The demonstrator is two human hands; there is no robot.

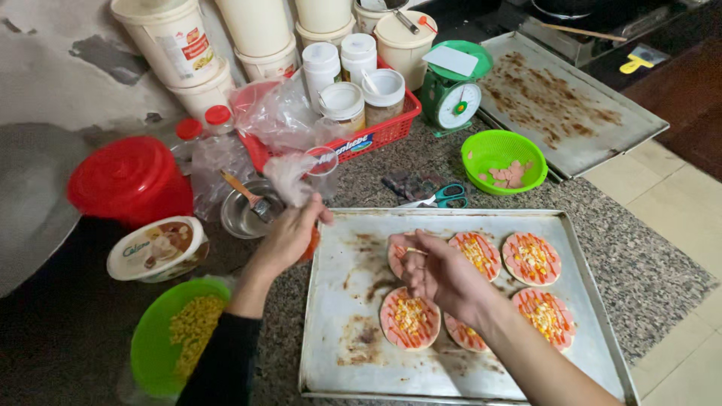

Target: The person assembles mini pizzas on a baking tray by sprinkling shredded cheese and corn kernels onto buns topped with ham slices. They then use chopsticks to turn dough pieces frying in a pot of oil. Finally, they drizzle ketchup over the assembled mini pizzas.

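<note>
A large metal baking tray [346, 353] lies on the speckled counter with several small round pizzas topped with red sauce and corn, one of them [532, 258] at the far right. My right hand [440, 274] hovers over the middle pizzas, fingers curled with a small pale bit pinched between them. My left hand [289, 234] is raised at the tray's left edge, gripping the bottom of a clear plastic bag [289, 177]; an orange-red item shows under the palm.
A green bowl of corn [180, 338] sits at bottom left, beside a tub with a printed lid [154, 248] and a red lidded bucket [128, 180]. A small steel bowl with a brush [244, 210], scissors [444, 197], green colander [504, 159], scale [451, 94], red basket of jars [376, 128], second tray [556, 105].
</note>
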